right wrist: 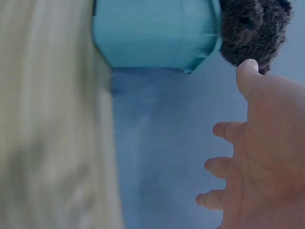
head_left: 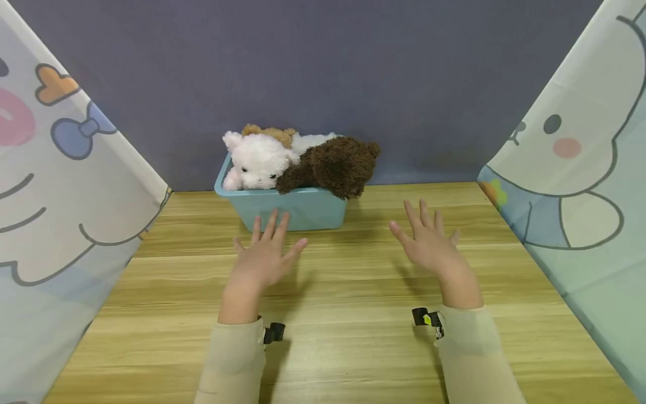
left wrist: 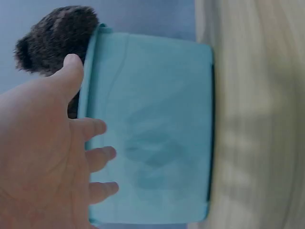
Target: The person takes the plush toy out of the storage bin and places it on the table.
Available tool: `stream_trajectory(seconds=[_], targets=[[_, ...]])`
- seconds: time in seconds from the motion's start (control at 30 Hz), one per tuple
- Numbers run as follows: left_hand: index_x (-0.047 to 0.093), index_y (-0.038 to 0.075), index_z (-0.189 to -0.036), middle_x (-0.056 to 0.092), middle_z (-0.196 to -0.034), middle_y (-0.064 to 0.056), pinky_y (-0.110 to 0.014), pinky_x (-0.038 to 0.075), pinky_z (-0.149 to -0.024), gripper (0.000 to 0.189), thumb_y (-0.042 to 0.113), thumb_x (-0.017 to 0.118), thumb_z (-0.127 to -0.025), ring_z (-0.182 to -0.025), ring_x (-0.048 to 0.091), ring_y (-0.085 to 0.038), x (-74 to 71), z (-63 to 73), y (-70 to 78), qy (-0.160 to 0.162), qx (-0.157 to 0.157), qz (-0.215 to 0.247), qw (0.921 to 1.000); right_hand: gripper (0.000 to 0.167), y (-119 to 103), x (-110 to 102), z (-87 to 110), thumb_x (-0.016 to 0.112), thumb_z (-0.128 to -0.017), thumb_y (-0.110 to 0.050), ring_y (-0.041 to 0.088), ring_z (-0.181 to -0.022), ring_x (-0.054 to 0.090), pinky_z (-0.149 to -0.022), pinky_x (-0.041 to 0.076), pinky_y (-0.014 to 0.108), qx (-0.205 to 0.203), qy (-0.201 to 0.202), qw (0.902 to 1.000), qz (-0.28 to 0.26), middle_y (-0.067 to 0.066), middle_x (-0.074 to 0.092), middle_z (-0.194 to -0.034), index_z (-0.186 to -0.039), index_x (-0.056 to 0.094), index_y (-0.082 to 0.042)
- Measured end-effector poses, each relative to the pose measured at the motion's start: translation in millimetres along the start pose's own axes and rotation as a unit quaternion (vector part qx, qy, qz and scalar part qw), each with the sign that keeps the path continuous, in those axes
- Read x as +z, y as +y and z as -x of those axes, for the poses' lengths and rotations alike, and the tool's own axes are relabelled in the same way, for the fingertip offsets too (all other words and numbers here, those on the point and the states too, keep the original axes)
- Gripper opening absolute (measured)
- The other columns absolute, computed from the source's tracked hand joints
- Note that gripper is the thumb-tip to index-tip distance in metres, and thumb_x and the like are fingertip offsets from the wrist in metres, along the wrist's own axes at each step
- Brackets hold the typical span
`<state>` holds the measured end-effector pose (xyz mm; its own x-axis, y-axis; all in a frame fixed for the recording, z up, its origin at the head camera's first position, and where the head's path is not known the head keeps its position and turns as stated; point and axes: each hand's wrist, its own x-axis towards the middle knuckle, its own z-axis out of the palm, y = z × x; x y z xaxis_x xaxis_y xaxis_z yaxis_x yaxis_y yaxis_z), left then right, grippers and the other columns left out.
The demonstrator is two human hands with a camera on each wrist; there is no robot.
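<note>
A light blue plastic bin [head_left: 298,210] stands at the back of the table, filled with plush toys. In it lie a white plush toy [head_left: 259,160] at the left and a dark brown plush toy [head_left: 343,163] that hangs over the front right rim. Behind them show a tan plush toy [head_left: 272,133] and another white one [head_left: 313,141], both partly hidden. My left hand [head_left: 264,258], fingers spread, is in front of the bin and holds nothing. Over the table to the right of the bin, my right hand [head_left: 431,244] is also spread, with nothing in it.
The wood-grain table [head_left: 353,336] runs back to a dark grey-blue wall [head_left: 429,95]. Cloth panels with cartoon prints stand at the left [head_left: 75,196] and right [head_left: 575,168] sides. A small black camera is strapped to each wrist.
</note>
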<state>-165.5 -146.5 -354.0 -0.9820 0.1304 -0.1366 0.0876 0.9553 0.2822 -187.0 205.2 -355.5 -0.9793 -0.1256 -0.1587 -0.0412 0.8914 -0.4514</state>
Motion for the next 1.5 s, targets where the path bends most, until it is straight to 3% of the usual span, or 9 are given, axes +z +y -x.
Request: stream_trajectory(seconds=[0.17,0.3,0.43,0.57,0.67,0.83,1.13,1.33,1.5], targets=[[-0.004,0.026,-0.173,-0.009,-0.181,-0.009,-0.089,0.006,-0.118,0.089,0.077,0.024,-0.107,-0.166,-0.006,-0.048,-20.1,11.0,-6.6,-0.019,0.004,0.031,0.9993,0.091,-21,-25,-9.2,0.018,-0.103,-0.082,0.057,-0.159,-0.021,-0.108,-0.006,0.096,-0.01,0.017,0.9997,0.015,0.011,-0.03,-0.175,-0.171,-0.015,-0.031],[-0.004,0.019,-0.173,-0.005,-0.18,-0.018,-0.083,0.014,-0.122,0.094,0.079,0.019,-0.105,-0.164,-0.002,-0.054,-46.8,23.4,-14.7,-0.032,-0.005,0.059,0.9977,0.089,-42,-49,-18.0,0.024,-0.104,-0.08,0.054,-0.161,-0.02,-0.11,-0.002,0.095,-0.039,0.021,0.9989,0.017,0.005,-0.033,-0.174,-0.169,-0.018,-0.036],[-0.008,0.012,-0.172,-0.006,-0.177,-0.028,-0.086,0.017,-0.118,0.102,0.083,0.011,-0.102,-0.16,-0.004,-0.061,-75.8,31.3,-26.3,-0.033,-0.05,0.043,0.9973,0.089,-62,-66,-29.2,0.032,-0.103,-0.079,0.05,-0.165,-0.011,-0.118,0.003,0.089,-0.087,0.049,0.9949,-0.012,0.002,-0.024,-0.178,-0.169,-0.013,-0.041],[-0.015,0.009,-0.17,-0.013,-0.173,-0.034,-0.092,0.014,-0.111,0.109,0.087,0.01,-0.099,-0.156,-0.009,-0.065,-95.9,29.3,-44.1,-0.03,-0.101,0.011,0.9944,0.09,-79,-75,-43.2,0.039,-0.102,-0.078,0.049,-0.166,-0.001,-0.124,0.011,0.082,-0.14,0.086,0.9856,-0.04,0.003,-0.012,-0.181,-0.171,-0.004,-0.041],[-0.019,0.008,-0.169,-0.016,-0.172,-0.035,-0.092,0.015,-0.111,0.113,0.089,0.015,-0.098,-0.155,-0.009,-0.067,-103.8,20.7,-58.6,-0.027,-0.11,0.003,0.9936,0.091,-91,-79,-53.2,0.041,-0.101,-0.08,0.047,-0.167,0.0,-0.124,0.017,0.081,-0.167,0.089,0.9815,-0.03,0.002,-0.009,-0.182,-0.172,-0.001,-0.041],[-0.022,0.005,-0.167,-0.019,-0.171,-0.037,-0.087,0.019,-0.116,0.119,0.09,0.022,-0.097,-0.154,-0.005,-0.07,-108.5,-1.9,-77.1,-0.026,-0.091,-0.006,0.9955,0.091,-106,-81,-64.8,0.041,-0.101,-0.081,0.044,-0.168,0.002,-0.124,0.019,0.08,-0.187,0.064,0.9801,0.02,0.002,-0.009,-0.182,-0.172,0.0,-0.042],[-0.024,0.011,-0.168,-0.007,-0.174,-0.036,-0.082,0.019,-0.12,0.12,0.094,0.021,-0.093,-0.155,0.008,-0.068,-118.6,-41.4,-92.0,-0.024,-0.044,-0.002,0.9987,0.099,-127,-85,-76.3,0.047,-0.096,-0.084,0.045,-0.167,0.008,-0.122,0.027,0.079,-0.195,0.018,0.9748,0.107,0.004,-0.004,-0.182,-0.172,0.001,-0.039],[-0.031,0.016,-0.165,-0.007,-0.176,-0.031,-0.08,0.027,-0.12,0.127,0.098,0.029,-0.088,-0.156,0.017,-0.064,-114.4,-67.2,-103.2,-0.045,-0.037,0.019,0.9982,0.111,-142,-93,-89.3,0.064,-0.09,-0.081,0.045,-0.164,0.02,-0.123,0.033,0.072,-0.178,-0.037,0.9753,0.126,0.01,0.006,-0.181,-0.172,0.002,-0.04],[-0.036,0.019,-0.162,0.008,-0.174,-0.035,-0.078,0.036,-0.116,0.133,0.1,0.036,-0.084,-0.15,0.034,-0.063,-104.9,-83.4,-113.3,-0.035,-0.035,0.044,0.9978,0.111,-146,-99,-102.2,0.069,-0.09,-0.076,0.042,-0.166,0.017,-0.127,0.028,0.07,-0.173,-0.067,0.9748,0.124,0.013,0.009,-0.181,-0.173,0.006,-0.036]])
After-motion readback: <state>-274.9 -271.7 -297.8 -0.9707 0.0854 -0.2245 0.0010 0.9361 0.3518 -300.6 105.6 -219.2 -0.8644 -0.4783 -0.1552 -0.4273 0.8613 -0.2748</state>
